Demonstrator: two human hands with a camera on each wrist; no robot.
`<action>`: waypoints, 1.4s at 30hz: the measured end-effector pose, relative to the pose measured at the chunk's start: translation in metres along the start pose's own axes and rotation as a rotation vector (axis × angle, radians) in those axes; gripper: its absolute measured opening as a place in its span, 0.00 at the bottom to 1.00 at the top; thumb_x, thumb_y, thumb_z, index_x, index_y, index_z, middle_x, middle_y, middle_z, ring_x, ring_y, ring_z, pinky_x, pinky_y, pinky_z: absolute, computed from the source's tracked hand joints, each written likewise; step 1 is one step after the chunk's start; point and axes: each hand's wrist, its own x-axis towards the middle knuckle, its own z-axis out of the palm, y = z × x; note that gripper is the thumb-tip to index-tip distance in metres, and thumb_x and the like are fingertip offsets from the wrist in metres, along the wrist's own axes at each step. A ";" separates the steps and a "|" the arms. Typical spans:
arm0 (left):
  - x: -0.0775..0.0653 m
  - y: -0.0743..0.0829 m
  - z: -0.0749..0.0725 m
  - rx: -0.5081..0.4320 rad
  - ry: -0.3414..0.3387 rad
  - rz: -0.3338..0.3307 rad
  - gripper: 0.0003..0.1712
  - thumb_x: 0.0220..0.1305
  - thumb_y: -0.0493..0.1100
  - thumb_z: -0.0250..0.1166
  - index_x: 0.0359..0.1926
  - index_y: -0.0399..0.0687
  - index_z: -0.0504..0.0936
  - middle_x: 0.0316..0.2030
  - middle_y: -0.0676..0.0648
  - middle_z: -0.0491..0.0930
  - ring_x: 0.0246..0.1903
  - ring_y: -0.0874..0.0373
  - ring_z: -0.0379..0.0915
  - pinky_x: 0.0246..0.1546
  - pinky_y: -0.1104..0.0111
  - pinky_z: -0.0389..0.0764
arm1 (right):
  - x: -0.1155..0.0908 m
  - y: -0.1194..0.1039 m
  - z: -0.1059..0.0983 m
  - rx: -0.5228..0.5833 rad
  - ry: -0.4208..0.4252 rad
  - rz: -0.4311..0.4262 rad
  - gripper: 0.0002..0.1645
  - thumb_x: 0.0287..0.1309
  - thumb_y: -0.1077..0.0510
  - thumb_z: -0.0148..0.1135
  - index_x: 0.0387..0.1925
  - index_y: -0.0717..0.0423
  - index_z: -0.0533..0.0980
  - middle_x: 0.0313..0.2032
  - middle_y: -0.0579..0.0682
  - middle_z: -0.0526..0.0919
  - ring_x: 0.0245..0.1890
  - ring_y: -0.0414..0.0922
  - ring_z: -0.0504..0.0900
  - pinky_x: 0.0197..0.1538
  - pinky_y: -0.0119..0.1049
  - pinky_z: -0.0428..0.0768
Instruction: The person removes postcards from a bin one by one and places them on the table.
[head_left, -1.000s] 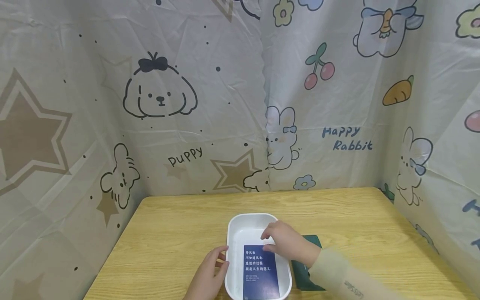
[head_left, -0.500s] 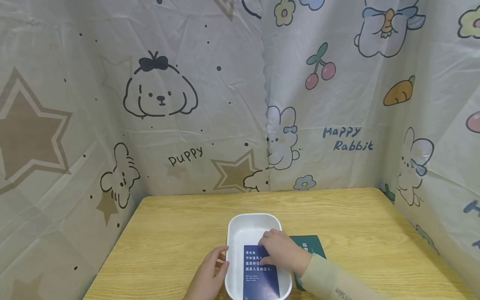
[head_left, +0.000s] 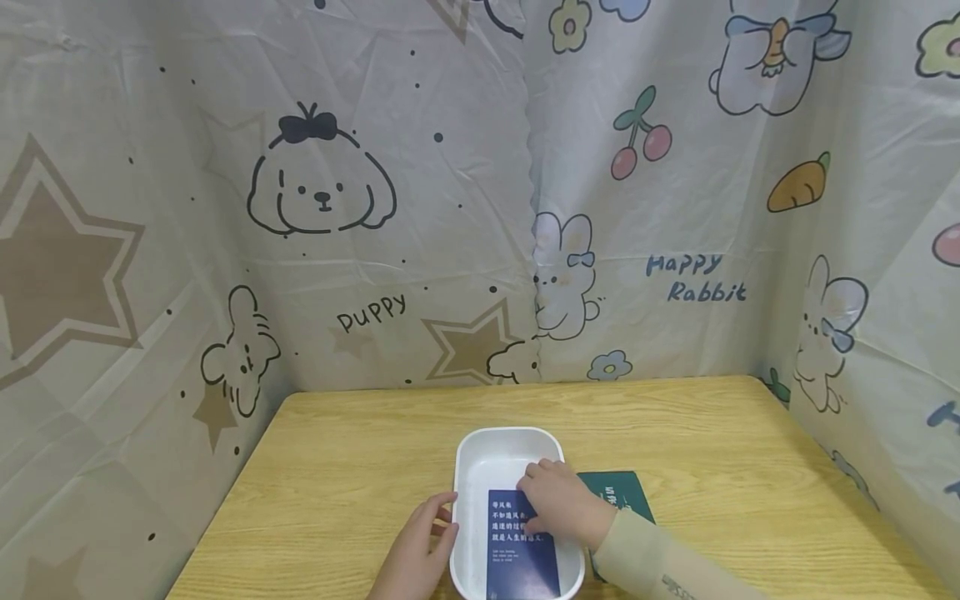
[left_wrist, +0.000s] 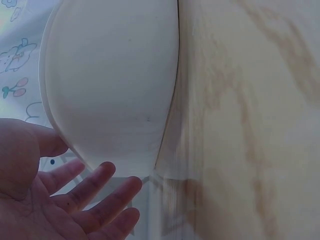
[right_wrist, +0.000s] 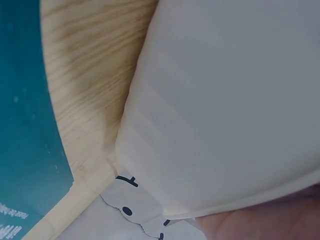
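Observation:
A white plastic tray [head_left: 510,458] stands on the table, with a dark blue booklet or card [head_left: 517,571] printed in white text lying flat inside. My left hand [head_left: 422,542] is at the tray's left side, fingers relaxed and fingertips close to the rim. In the left wrist view this hand [left_wrist: 75,200] has its fingers spread beside the tray's outer wall [left_wrist: 110,80]. Over the tray's right rim reaches my right hand [head_left: 558,504], fingers bent and thumb over the booklet's upper right part. Whether it pinches the booklet is hidden; the right wrist view shows mostly tray wall [right_wrist: 225,100].
A dark green book [head_left: 622,487] lies just right of the tray, partly under the right forearm. The wood-grain table [head_left: 360,450] ends at the back against a cartoon-printed curtain [head_left: 465,208], which also hangs along both sides.
My right hand has come down and forward onto the booklet's upper right part, then has stayed there for the last half second. The left hand, tray and booklet look unmoved.

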 end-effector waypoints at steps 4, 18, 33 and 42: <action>-0.001 0.001 -0.001 0.003 -0.001 0.000 0.22 0.66 0.41 0.57 0.61 0.45 0.69 0.43 0.46 0.76 0.41 0.53 0.75 0.39 0.57 0.81 | -0.001 0.000 -0.002 0.011 -0.007 0.006 0.34 0.38 0.39 0.72 0.47 0.54 0.80 0.42 0.48 0.81 0.41 0.43 0.73 0.52 0.43 0.75; -0.001 0.001 -0.001 0.006 -0.001 0.001 0.22 0.66 0.41 0.57 0.61 0.45 0.69 0.42 0.46 0.75 0.41 0.53 0.75 0.40 0.57 0.81 | 0.001 0.001 0.002 -0.003 0.013 0.010 0.36 0.38 0.38 0.73 0.48 0.55 0.80 0.42 0.49 0.79 0.40 0.44 0.71 0.52 0.42 0.75; -0.003 0.001 -0.001 -0.016 0.012 0.048 0.23 0.66 0.43 0.58 0.61 0.44 0.69 0.42 0.46 0.76 0.40 0.53 0.75 0.38 0.58 0.81 | -0.002 0.003 0.001 0.066 0.079 -0.021 0.37 0.36 0.40 0.74 0.47 0.55 0.74 0.39 0.47 0.76 0.40 0.43 0.69 0.50 0.43 0.76; -0.002 0.001 -0.001 0.001 0.014 0.030 0.22 0.66 0.42 0.57 0.61 0.45 0.70 0.42 0.46 0.76 0.40 0.54 0.75 0.38 0.58 0.81 | 0.003 0.009 0.001 0.149 0.080 -0.022 0.29 0.41 0.45 0.73 0.45 0.51 0.75 0.40 0.45 0.79 0.42 0.43 0.72 0.53 0.48 0.76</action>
